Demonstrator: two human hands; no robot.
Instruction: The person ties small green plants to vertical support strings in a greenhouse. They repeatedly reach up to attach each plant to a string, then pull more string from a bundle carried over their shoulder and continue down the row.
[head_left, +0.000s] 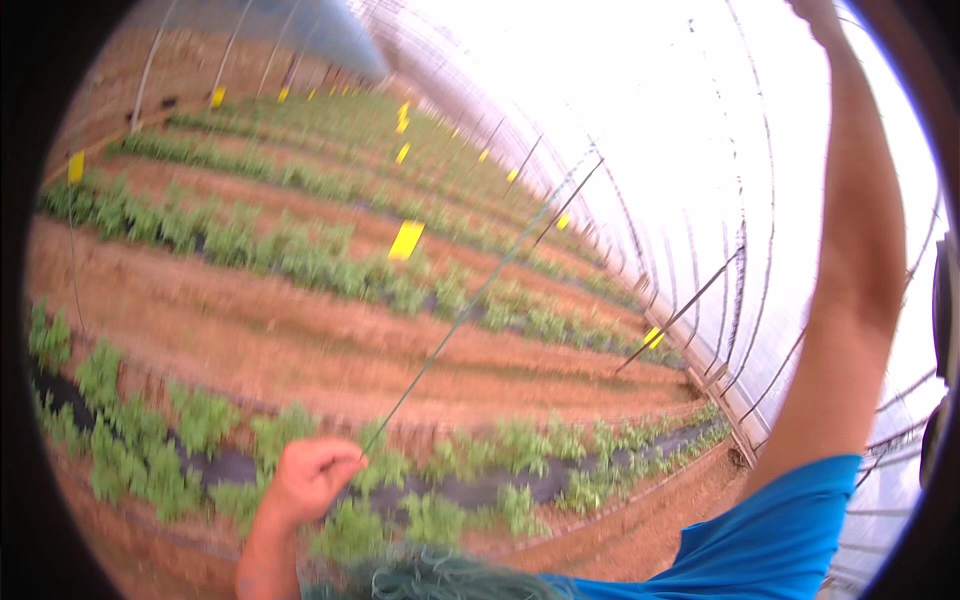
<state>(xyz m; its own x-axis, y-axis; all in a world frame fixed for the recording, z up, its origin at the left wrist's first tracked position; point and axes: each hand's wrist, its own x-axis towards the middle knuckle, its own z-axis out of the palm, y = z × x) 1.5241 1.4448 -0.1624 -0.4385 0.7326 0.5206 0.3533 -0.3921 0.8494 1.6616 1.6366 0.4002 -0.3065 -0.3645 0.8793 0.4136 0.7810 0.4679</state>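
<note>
My left hand (319, 480) pinches a thin green twine (457, 322) between thumb and fingers, above the nearest row of plants. From that pinch the line runs taut, up and to the right, towards the top of the tunnel. A loose bundle of similar green twine (450, 576) lies against my body at the bottom of the view. My right arm is raised high on the right; only part of my right hand (811, 16) shows at the upper rim, so its fingers and anything in them are hidden.
Leafy green plants (431, 517) grow through black mulch film (525, 487) in long rows, with bare soil paths (300, 337) between. A yellow sticky card (406, 240) hangs ahead, and several more hang farther off. Slanted poles (682, 309) stand near the plastic tunnel wall (675, 217).
</note>
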